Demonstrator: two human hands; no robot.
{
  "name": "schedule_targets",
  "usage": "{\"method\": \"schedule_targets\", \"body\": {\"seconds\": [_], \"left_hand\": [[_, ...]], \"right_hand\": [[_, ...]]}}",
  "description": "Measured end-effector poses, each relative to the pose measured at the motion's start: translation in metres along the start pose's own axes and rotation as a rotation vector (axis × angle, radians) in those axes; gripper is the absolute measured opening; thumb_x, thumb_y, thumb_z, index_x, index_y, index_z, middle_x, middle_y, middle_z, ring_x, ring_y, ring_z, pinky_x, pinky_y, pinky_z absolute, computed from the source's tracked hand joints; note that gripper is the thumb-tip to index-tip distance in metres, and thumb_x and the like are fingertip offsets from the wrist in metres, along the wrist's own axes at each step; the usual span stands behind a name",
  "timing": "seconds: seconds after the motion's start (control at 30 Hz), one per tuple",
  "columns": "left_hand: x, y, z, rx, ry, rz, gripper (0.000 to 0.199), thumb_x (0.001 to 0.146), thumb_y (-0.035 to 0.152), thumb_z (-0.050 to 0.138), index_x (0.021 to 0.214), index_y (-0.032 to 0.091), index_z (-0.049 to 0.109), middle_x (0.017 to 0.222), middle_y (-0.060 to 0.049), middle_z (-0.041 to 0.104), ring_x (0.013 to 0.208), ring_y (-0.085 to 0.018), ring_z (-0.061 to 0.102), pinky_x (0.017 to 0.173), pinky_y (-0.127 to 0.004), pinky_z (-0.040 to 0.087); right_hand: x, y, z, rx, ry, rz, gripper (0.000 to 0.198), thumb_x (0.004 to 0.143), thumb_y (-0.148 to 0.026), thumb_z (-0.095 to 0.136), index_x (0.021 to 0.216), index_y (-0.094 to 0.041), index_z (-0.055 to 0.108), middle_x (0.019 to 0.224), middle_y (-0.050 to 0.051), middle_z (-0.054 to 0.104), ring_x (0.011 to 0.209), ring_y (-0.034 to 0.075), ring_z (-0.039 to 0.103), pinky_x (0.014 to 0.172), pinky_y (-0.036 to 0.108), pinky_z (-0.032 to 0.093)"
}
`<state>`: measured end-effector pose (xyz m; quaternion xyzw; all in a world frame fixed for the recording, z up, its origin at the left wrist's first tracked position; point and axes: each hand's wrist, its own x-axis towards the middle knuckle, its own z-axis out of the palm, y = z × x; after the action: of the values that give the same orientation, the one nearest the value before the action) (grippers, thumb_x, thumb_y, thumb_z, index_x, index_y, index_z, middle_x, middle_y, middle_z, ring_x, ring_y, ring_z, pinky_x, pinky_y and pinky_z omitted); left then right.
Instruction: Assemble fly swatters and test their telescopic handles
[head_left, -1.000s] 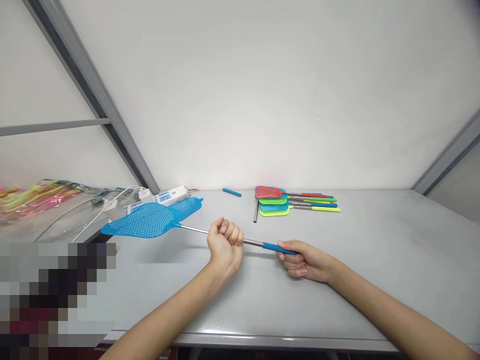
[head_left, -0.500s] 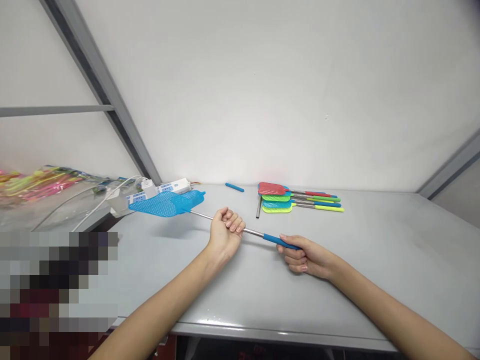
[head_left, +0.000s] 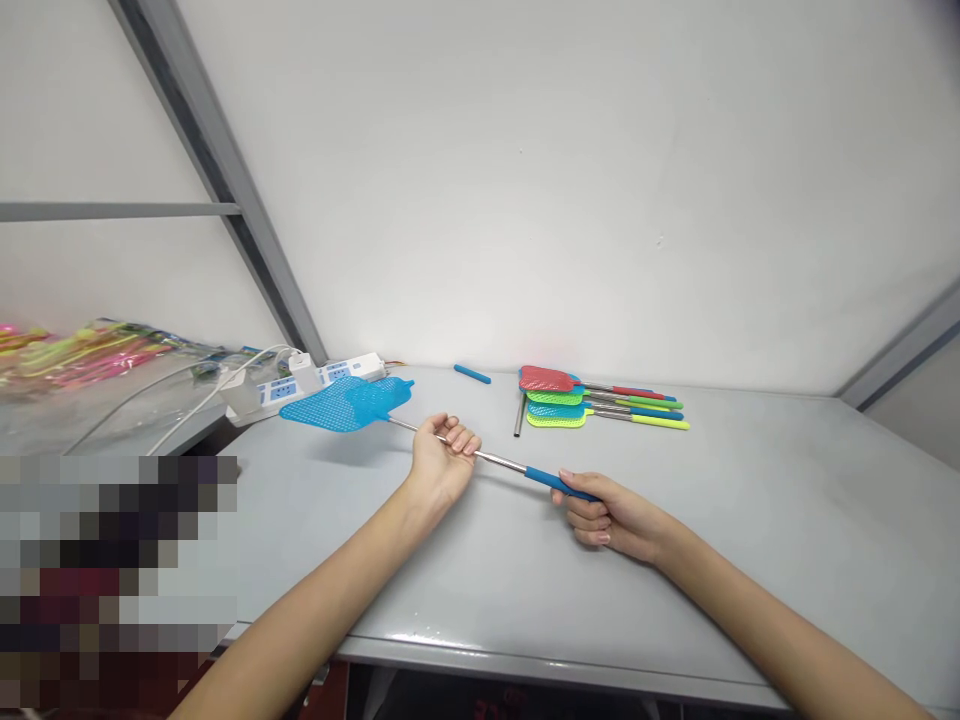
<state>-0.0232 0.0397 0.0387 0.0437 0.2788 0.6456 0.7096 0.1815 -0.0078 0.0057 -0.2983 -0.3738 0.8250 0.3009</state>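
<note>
A blue fly swatter (head_left: 341,405) with a thin metal shaft and a blue grip is held above the table, its perforated head to the left. My left hand (head_left: 445,460) is closed around the shaft, fingers curled over it. Around the blue grip at the other end, my right hand (head_left: 607,510) is closed with the thumb on top. Behind them lies a stack of fly swatters, including a red one (head_left: 550,379) and a yellow-green one (head_left: 556,420). A short metal tube (head_left: 519,415) lies beside the stack, and a loose blue grip (head_left: 472,374) rests near the wall.
White power strips (head_left: 322,378) with plugs and white cables stand at the left back of the grey table (head_left: 750,480). Plastic bags (head_left: 112,365) with colourful contents lie at the far left. A white wall (head_left: 585,200) rises behind the table.
My left hand has shifted slightly left along the shaft, and its fingers look a little looser. My right hand stays on the grip. The view has shifted slightly.
</note>
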Motion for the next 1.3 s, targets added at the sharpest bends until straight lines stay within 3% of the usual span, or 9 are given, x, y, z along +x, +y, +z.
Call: {"method": "schedule_targets", "body": {"seconds": [0.2,0.37,0.57,0.77,0.97,1.17,1.3], "left_hand": [[-0.011,-0.016,-0.001,-0.022,0.035,0.077,0.022,0.067,0.015,0.036,0.049,0.018,0.024,0.034,0.009,0.015,0.025,-0.004,0.015,0.029,-0.020,0.011],[-0.023,-0.022,0.004,0.017,-0.085,0.166,0.024,0.066,0.017,0.037,0.047,0.018,0.022,0.035,0.008,0.015,0.026,-0.004,0.014,0.029,-0.021,0.009],[-0.022,-0.030,0.002,-0.002,-0.006,0.174,0.023,0.066,0.016,0.037,0.046,0.018,0.024,0.035,0.008,0.014,0.027,-0.004,0.013,0.030,-0.021,0.008],[-0.030,-0.035,0.005,0.015,-0.129,0.236,0.025,0.067,0.017,0.040,0.046,0.017,0.027,0.036,0.008,0.015,0.028,-0.004,0.015,0.031,-0.021,0.011],[-0.026,-0.024,0.002,0.052,-0.186,0.199,0.023,0.068,0.017,0.040,0.047,0.017,0.030,0.036,0.008,0.016,0.029,-0.004,0.016,0.031,-0.019,0.014],[-0.026,-0.009,0.007,0.127,-0.335,0.158,0.021,0.070,0.020,0.041,0.050,0.016,0.034,0.040,0.007,0.023,0.032,-0.005,0.026,0.035,-0.019,0.024],[-0.022,0.001,0.010,0.148,-0.308,0.182,0.016,0.069,0.022,0.041,0.054,0.017,0.039,0.041,0.007,0.027,0.036,-0.006,0.032,0.040,-0.020,0.030]], "right_hand": [[0.001,0.005,-0.001,-0.064,0.006,-0.023,0.024,0.077,-0.031,0.047,0.071,-0.010,0.056,0.040,-0.010,0.017,0.036,0.002,0.012,0.035,0.017,0.014],[0.001,0.005,-0.001,-0.051,0.012,-0.034,0.026,0.077,-0.032,0.047,0.069,-0.009,0.056,0.039,-0.010,0.017,0.035,0.002,0.012,0.034,0.017,0.014],[0.000,0.004,-0.003,-0.006,0.015,-0.031,0.026,0.077,-0.030,0.047,0.069,-0.007,0.057,0.039,-0.010,0.016,0.035,0.002,0.012,0.033,0.016,0.014],[0.002,0.002,-0.010,0.094,0.022,0.030,0.027,0.076,-0.030,0.047,0.069,-0.006,0.058,0.039,-0.010,0.011,0.035,0.002,0.009,0.032,0.015,0.014],[0.003,0.001,-0.003,0.067,0.023,-0.008,0.026,0.076,-0.031,0.048,0.072,-0.007,0.058,0.041,-0.010,0.012,0.036,0.003,0.011,0.033,0.017,0.016],[0.002,0.001,0.004,0.044,0.025,-0.080,0.027,0.076,-0.034,0.047,0.069,-0.010,0.056,0.041,-0.009,0.014,0.037,0.003,0.010,0.034,0.017,0.015],[0.001,0.000,0.001,0.063,0.058,-0.086,0.027,0.075,-0.035,0.048,0.071,-0.010,0.055,0.041,-0.010,0.013,0.038,0.003,0.009,0.034,0.017,0.016]]}}
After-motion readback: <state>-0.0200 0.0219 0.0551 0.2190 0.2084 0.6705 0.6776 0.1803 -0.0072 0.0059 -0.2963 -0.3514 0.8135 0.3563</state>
